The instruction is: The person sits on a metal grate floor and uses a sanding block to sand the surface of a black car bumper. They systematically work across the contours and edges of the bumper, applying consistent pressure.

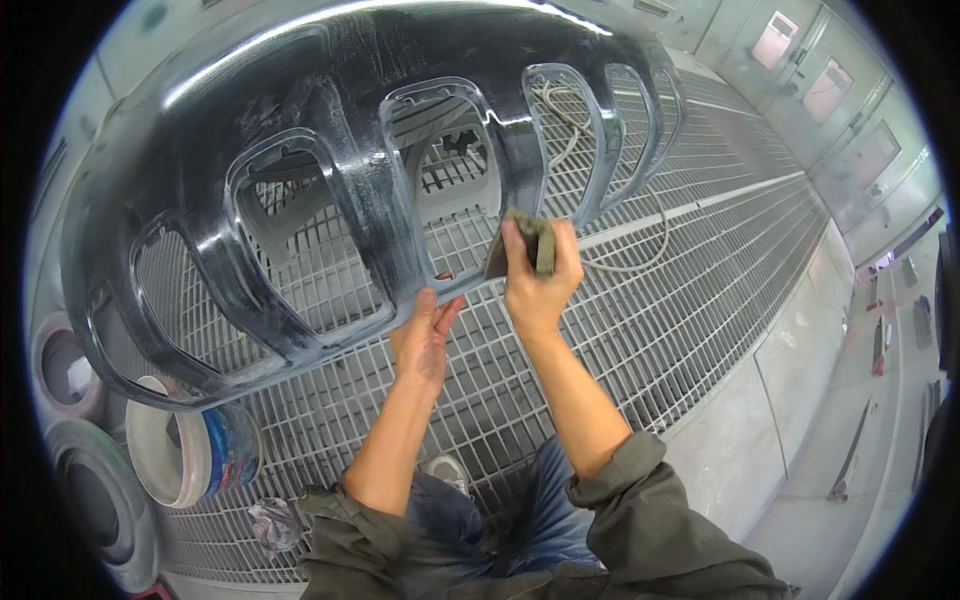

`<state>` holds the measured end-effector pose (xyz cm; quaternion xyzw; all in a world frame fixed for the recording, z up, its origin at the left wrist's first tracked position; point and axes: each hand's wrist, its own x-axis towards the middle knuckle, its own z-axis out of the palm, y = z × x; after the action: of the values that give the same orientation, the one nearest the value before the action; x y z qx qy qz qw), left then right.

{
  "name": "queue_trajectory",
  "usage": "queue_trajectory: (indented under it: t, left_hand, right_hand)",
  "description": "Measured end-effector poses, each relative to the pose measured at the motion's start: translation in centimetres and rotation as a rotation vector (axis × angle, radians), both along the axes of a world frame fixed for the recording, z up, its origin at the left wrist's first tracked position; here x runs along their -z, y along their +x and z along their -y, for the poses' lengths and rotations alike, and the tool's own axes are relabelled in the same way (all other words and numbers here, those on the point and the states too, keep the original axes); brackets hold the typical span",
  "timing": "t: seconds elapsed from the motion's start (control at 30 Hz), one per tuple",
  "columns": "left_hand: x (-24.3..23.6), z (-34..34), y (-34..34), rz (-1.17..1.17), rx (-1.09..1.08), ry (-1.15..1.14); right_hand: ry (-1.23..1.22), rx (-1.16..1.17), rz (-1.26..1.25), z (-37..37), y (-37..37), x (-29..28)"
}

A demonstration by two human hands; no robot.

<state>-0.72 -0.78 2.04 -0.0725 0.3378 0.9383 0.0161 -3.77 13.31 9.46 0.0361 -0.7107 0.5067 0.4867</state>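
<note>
A large black curved car grille panel (pixel 360 200) with several tall openings fills the upper part of the view. Dull grey, scuffed patches cover its bars and lower rim. My left hand (pixel 424 340) grips that rim near the middle, thumb on the near side and fingers partly hidden behind. In my right hand (pixel 541 280) is a folded grey-green sanding pad (pixel 541 246), pinched between thumb and fingers. The pad lies against the bar beside the middle opening, where it meets the rim. Its working face is hidden.
A metal floor grating (pixel 640 330) stretches under the panel. At the left stand a white-rimmed bucket (pixel 196 445), a round grey tub (pixel 80 480) and crumpled plastic (pixel 275 524). A pale hose (pixel 655 262) curls behind the panel. Walls with small windows (pixel 775 40) rise at the right.
</note>
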Motion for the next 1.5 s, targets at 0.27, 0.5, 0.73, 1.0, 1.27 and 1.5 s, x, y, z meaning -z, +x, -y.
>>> queue_trajectory:
  t: [0.27, 0.5, 0.73, 1.0, 1.27, 1.5]
  left_hand:
    - [0.2, 0.6, 0.0, -0.032, -0.033, -0.021]
    - [-0.2, -0.1, -0.1, -0.039, -0.026, -0.028]
    - [-0.4, 0.4, -0.1, -0.039, -0.017, -0.054]
    - [0.0, 1.1, -0.1, -0.071, 0.02, -0.053]
    - [-1.1, 3.3, 1.2, -0.055, -0.036, 0.077]
    - [-2.1, 2.9, 1.3, 0.012, -0.045, 0.066]
  right_hand:
    - [-0.011, 0.012, -0.033, 0.5, -0.3, -1.6]
    - [0.084, -0.049, -0.008, -1.1, 0.8, 2.2]
    - [-0.036, -0.016, -0.077, 0.3, -1.1, -2.2]
    - [-0.563, -0.358, 0.356, -0.1, 2.6, 3.1]
    - [-0.789, -0.175, 0.267, 3.0, 2.0, 3.6]
    - [-0.686, -0.296, 0.332, 4.3, 3.2, 4.6]
